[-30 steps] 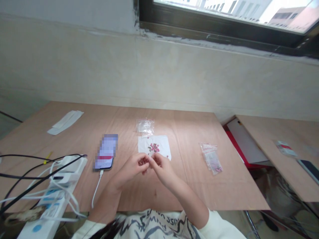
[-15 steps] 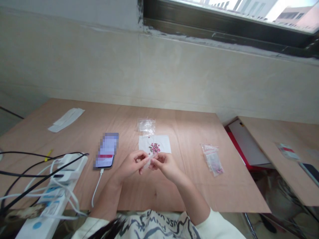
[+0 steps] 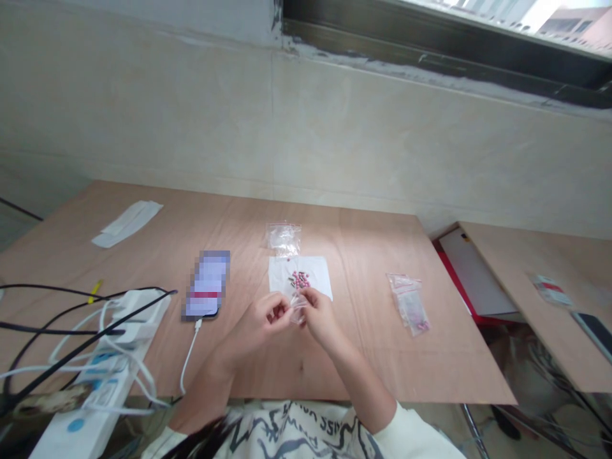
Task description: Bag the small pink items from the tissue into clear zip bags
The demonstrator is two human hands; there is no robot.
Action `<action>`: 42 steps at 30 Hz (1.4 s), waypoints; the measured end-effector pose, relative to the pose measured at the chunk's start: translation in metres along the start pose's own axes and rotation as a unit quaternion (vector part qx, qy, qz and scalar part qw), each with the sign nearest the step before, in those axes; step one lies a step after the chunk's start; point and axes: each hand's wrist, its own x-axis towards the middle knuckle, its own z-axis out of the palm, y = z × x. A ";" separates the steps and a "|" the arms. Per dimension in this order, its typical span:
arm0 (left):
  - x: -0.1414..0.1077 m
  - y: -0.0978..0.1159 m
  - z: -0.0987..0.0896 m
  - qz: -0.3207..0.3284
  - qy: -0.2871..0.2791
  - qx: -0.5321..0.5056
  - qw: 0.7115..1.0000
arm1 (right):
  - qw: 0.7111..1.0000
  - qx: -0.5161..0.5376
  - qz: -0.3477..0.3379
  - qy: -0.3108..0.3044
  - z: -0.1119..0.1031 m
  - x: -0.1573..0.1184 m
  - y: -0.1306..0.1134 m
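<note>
Between my two hands is a small clear plastic bag (image 3: 297, 310). My left hand (image 3: 268, 317) pinches its left side with curled fingers. On the other side, my right hand (image 3: 318, 311) grips the bag between thumb and fingers. Just beyond my fingertips, a pile of small pink and dark beads (image 3: 300, 279) lies on a white sheet of paper (image 3: 320, 268). The near edge of the paper is partly hidden by my hands. Behind it lie empty-looking clear zip bags (image 3: 284, 238).
More zip bags with pink bits inside (image 3: 410, 306) lie to the right. On the left are a phone (image 3: 209, 284) on a white charging cable, a power strip (image 3: 119, 357) with tangled cords, and white paper strips (image 3: 128, 223). A second table (image 3: 540, 255) stands at the right.
My hands have shifted slightly right, and the clear bag between them now shows more openly. My right fingers have moved up along it. The view has tilted a little.
</note>
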 end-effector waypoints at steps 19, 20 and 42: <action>0.020 -0.077 -0.011 -0.166 0.135 -0.114 0.970 | 0.998 0.058 -0.015 -0.034 -0.002 0.007 0.020; 0.020 -0.078 -0.011 -0.167 0.143 -0.114 0.969 | 0.998 0.048 -0.020 -0.044 0.000 0.007 0.023; 0.022 -0.083 -0.021 -0.124 0.096 -0.135 0.978 | 0.990 0.095 0.055 -0.085 -0.005 0.035 0.041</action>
